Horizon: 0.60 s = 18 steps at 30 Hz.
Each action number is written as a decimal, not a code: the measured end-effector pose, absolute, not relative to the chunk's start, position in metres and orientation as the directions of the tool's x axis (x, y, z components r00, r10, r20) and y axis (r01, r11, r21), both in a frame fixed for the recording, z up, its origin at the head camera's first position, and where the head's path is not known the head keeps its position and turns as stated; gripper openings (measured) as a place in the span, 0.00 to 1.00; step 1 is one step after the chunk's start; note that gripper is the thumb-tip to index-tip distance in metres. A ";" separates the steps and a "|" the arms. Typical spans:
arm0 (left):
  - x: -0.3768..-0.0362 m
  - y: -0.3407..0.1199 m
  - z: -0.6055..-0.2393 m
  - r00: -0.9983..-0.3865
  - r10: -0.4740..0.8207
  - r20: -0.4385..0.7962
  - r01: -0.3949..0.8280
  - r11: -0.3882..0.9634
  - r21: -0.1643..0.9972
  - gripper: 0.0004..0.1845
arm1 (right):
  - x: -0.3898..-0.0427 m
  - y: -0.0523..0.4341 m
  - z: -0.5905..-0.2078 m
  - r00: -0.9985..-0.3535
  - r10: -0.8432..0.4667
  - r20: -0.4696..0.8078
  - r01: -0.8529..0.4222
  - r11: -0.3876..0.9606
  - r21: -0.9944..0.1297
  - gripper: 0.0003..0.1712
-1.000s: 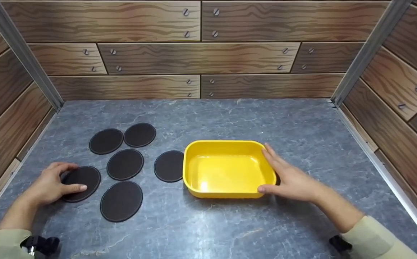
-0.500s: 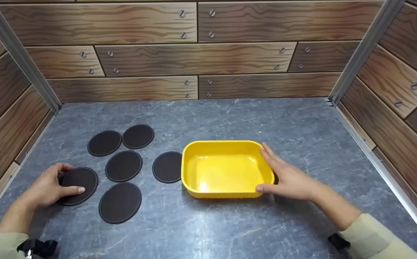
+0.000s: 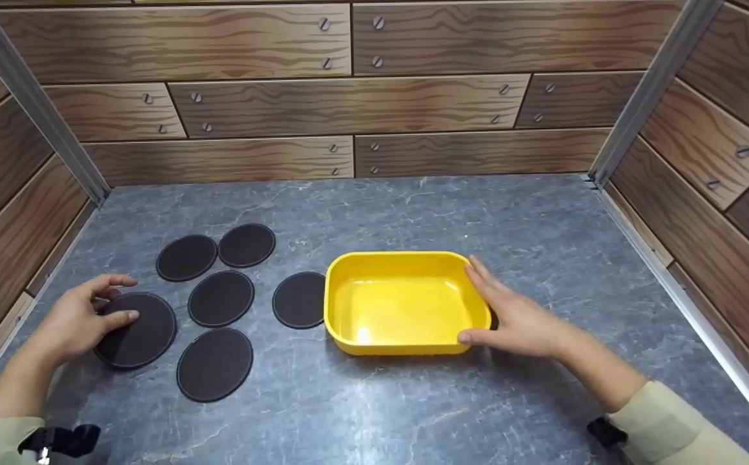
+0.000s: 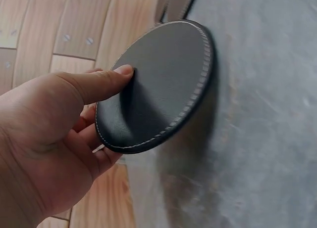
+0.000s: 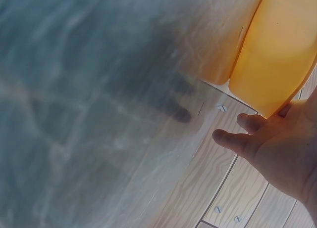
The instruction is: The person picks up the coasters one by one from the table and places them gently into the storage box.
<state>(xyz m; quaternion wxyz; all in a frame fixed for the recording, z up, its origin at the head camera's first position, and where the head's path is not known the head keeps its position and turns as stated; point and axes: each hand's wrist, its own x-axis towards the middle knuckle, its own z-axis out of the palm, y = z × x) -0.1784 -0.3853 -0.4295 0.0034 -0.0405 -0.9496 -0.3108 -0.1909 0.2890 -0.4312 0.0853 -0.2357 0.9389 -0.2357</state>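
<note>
Slippage is the chief risk: the black round coaster (image 4: pixel 158 84) is pinched only at its near edge by the left hand (image 3: pixel 77 321), thumb on top and fingers beneath, tilted just off the table (image 3: pixel 374 213). It could be dropped onto the neighbouring coasters (image 3: pixel 219 298). The yellow tray (image 3: pixel 403 303) is steadied by the right hand (image 3: pixel 516 320), fingers straight against its side; a nudge could shift it.

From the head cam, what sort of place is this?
Likely a staged test booth, not a real kitchen: a grey stone-look tabletop boxed in by printed wood-plank walls with metal corner posts.
</note>
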 end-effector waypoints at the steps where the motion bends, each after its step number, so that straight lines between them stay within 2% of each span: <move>1: -0.178 -0.384 -0.427 -0.996 0.083 0.035 0.087 0.805 0.587 0.28 | -0.191 0.289 -0.431 -0.876 -0.480 -0.051 -0.399 0.778 -0.485 0.68; 8: -0.177 -0.378 -0.413 -0.990 0.131 0.050 0.135 0.794 0.593 0.10 | -0.191 0.289 -0.432 -0.880 -0.472 -0.055 -0.390 0.783 -0.484 0.68; 12: -0.176 -0.374 -0.405 -0.989 0.130 0.071 0.146 0.789 0.596 0.10 | -0.190 0.289 -0.432 -0.879 -0.473 -0.058 -0.390 0.783 -0.485 0.68; 18: -0.179 -0.360 -0.388 -0.969 0.082 0.235 0.209 0.783 0.586 0.11 | -0.191 0.288 -0.432 -0.878 -0.477 -0.045 -0.400 0.780 -0.481 0.68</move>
